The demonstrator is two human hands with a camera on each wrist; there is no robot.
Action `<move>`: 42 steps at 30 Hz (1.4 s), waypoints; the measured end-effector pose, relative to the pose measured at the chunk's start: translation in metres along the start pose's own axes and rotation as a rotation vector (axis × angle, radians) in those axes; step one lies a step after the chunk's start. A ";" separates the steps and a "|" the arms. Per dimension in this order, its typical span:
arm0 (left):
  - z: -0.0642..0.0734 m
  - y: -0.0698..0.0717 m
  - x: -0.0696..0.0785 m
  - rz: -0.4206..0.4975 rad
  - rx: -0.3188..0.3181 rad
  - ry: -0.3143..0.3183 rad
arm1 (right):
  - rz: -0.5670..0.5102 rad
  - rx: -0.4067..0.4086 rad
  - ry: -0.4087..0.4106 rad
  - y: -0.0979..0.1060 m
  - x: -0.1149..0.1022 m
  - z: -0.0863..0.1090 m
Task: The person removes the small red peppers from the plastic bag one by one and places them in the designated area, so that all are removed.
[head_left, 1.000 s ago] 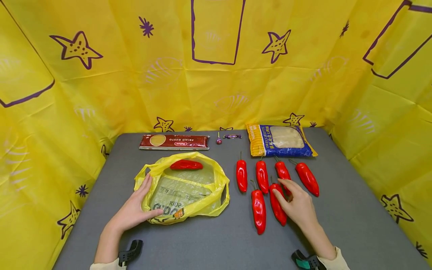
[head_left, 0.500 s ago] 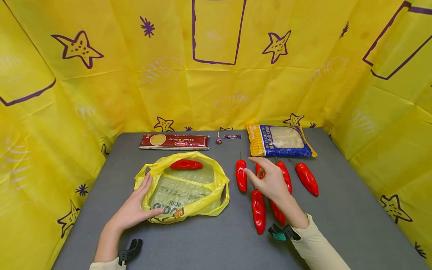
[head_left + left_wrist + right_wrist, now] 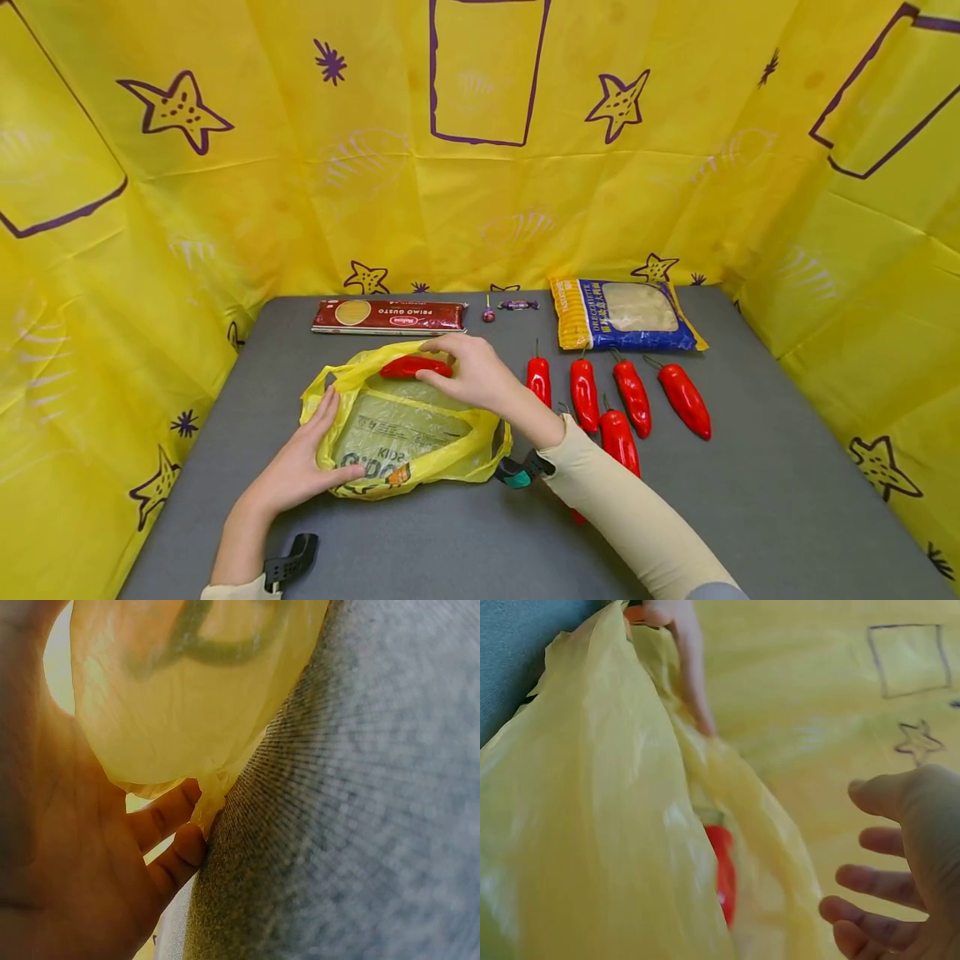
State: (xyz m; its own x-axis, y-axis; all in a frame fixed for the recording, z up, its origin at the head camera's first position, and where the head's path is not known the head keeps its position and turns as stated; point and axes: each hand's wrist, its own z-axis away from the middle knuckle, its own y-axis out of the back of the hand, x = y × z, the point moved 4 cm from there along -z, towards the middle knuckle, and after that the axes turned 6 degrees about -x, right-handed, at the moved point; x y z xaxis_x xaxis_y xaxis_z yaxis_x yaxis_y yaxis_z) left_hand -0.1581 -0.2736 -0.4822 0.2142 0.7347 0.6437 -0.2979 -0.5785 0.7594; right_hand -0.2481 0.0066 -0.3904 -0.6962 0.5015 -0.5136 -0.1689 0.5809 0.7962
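A yellow plastic bag (image 3: 457, 462) lies on the table with its mouth spread wide; one red chili pepper (image 3: 408, 367) shows inside at the far side. My left hand (image 3: 292, 471) rests on the bag's left edge, thumb and fingers stretched apart along the rim. In the left wrist view its fingertips touch the gathered corner of the bag (image 3: 180, 735). My right hand (image 3: 472, 375) is over the bag's far right rim, near the pepper. In the right wrist view its fingers (image 3: 877, 881) are spread apart with nothing between them.
Several more red chili peppers (image 3: 632, 397) lie right of the bag, one mostly hidden under my right forearm. Behind are a red pasta pack (image 3: 390, 317), a lollipop (image 3: 488, 315), a wrapped candy (image 3: 519, 305) and a blue-yellow pasta bag (image 3: 630, 314). Yellow cloth (image 3: 480, 200) surrounds the table.
My right hand has travelled left, from above the loose peppers to above the bag's mouth, with nothing visible in it. My left hand and the bag have stayed in place.
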 end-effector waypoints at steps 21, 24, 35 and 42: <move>0.000 0.000 -0.001 0.010 0.013 -0.020 | 0.338 -0.312 -0.101 -0.080 0.010 -0.063; 0.000 0.000 -0.003 0.010 0.013 -0.021 | 0.360 -0.313 -0.108 -0.084 0.011 -0.067; 0.001 0.000 -0.002 0.003 0.010 -0.018 | 0.328 -0.386 -0.103 -0.092 0.009 -0.073; 0.001 0.000 0.000 0.008 0.009 -0.019 | 0.268 -0.447 -0.102 -0.102 0.013 -0.072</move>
State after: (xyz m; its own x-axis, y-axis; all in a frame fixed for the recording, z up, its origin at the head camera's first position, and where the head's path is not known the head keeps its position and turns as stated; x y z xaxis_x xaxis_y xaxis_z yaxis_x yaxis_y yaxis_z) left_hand -0.1571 -0.2747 -0.4820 0.2290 0.7231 0.6517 -0.2919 -0.5877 0.7546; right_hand -0.2901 -0.0928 -0.4551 -0.6878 0.6678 -0.2844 -0.2911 0.1051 0.9509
